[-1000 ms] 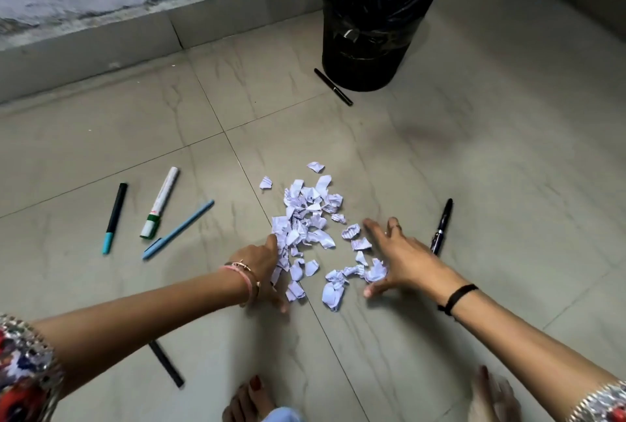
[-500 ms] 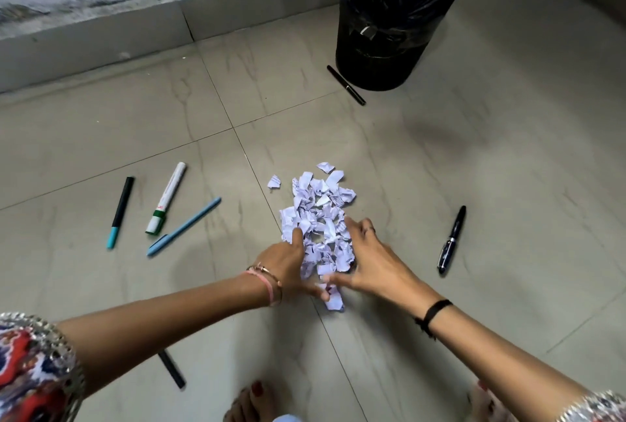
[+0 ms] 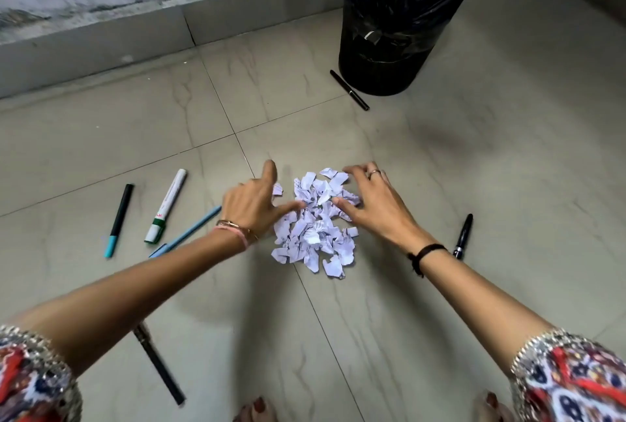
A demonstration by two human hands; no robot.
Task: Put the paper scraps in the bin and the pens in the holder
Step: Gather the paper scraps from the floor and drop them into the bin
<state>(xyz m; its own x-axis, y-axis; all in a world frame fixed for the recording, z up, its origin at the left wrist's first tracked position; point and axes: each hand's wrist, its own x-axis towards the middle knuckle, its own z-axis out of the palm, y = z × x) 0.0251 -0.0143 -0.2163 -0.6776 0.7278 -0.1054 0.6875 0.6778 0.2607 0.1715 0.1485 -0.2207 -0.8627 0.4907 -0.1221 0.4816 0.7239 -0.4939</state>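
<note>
While bracketing the paper scraps [image 3: 313, 228] at frame centre, rests left hand [image 3: 250, 204] and right hand [image 3: 376, 208] against them, both splayed (gripping nothing); bin [image 3: 389, 49] upper right.

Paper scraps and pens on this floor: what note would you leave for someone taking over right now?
Left hand: open, thumb on the paper scraps. Right hand: open, fingers arched over the heap's far edge.
Scraps sit in one heap on the floor, short of the black bin.
Loose pens: teal-tipped pen, white marker, blue pen at left; black pen by the bin; black pen at right; long black pen under the left forearm.
No holder in view.
Done: nothing binned. Left: everything.
</note>
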